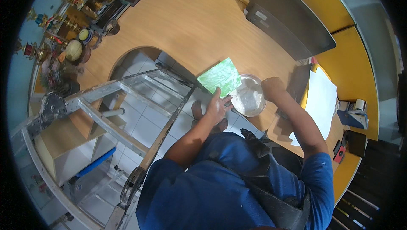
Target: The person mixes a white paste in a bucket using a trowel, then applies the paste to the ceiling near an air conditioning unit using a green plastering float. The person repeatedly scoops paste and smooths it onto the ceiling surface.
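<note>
1. Presently, the left hand (pixel 216 109) is at the near edge of the green sheet (pixel 220 76); its thumb lies on the sheet's near corner.
2. Left grip: remaining fingers partly spread toward the bowl (pixel 255 114). Whether any press the sheet from beneath: cannot tell.
3. Sheet position: beyond the left hand, angled, at the front edge of the desk (pixel 186 22). Its right corner overlaps the bowl's far-left rim. Surface green with pale, streaky patches.
4. Right hand (pixel 274 89): at the bowl's right rim, fingers curled in. Whether they pinch the rim or some object: cannot tell, the fingertips being hidden.
5. Bowl: round, between the two hands, whitish material (pixel 246 96) inside. Whitish marks also noted on the left hand.
6. Sheet relative to right hand: apart, across the bowl, to its left.
7. Surroundings: metal ladder (pixel 113 126) left of the person; dark monitor (pixel 288 18) beyond the right hand; white papers (pixel 317 98) to the right; trophies (pixel 76 1) at far left.
</note>
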Tool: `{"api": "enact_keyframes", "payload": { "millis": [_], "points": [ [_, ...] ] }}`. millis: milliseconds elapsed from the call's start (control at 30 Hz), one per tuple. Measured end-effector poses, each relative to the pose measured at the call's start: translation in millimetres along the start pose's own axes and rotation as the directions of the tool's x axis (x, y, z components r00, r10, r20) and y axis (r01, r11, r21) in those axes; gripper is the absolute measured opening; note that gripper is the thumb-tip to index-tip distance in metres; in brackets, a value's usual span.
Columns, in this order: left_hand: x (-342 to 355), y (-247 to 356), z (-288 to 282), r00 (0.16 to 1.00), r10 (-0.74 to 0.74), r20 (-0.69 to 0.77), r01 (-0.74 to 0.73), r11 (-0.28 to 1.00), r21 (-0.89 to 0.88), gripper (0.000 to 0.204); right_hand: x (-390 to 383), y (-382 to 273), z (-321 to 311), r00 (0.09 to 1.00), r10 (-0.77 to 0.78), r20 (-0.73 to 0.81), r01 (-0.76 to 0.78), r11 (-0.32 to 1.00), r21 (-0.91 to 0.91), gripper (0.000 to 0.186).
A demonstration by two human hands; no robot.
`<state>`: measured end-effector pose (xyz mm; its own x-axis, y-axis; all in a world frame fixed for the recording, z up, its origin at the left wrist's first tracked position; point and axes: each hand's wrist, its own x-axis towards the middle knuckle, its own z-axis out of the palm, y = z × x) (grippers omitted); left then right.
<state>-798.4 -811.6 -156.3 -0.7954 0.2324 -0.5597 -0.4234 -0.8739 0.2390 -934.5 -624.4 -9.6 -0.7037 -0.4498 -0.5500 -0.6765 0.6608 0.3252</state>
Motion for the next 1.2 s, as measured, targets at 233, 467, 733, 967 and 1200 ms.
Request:
{"api": "enact_keyframes", "payload": {
  "millis": [233, 467, 733, 967, 1200],
  "points": [
    [-2, 2, 4, 1.0, 0.026, 0.005, -0.026, 1.0, -0.005, 0.071, -19, -22, 28, 0.952, -0.089, 0.291, 0.055, 0.991, 0.122, 0.024],
    [0, 0, 4, 1.0, 0.018, -0.017, -0.019, 1.0, -0.007, 0.073, 0, -3, 26, 0.962, 0.012, 0.273, -0.121, 0.914, 0.388, 0.039],
    [0, 0, 0, 1.0, 0.015, -0.014, -0.016, 0.999, -0.046, 0.069, -3, -26, 17, 0.984, 0.151, 0.095, -0.177, 0.888, 0.424, 0.034],
    [-2, 0, 2, 1.0, 0.012, -0.025, -0.012, 1.0, -0.007, 0.068, -17, -27, 8, 0.986, -0.044, 0.164, 0.017, 0.986, 0.163, 0.022],
    [0, -1, 3, 1.0, 0.008, -0.022, -0.008, 1.0, 0.015, 0.069, -4, -31, 13, 0.979, -0.171, 0.107, 0.137, 0.954, 0.265, 0.021]
  ]
}}
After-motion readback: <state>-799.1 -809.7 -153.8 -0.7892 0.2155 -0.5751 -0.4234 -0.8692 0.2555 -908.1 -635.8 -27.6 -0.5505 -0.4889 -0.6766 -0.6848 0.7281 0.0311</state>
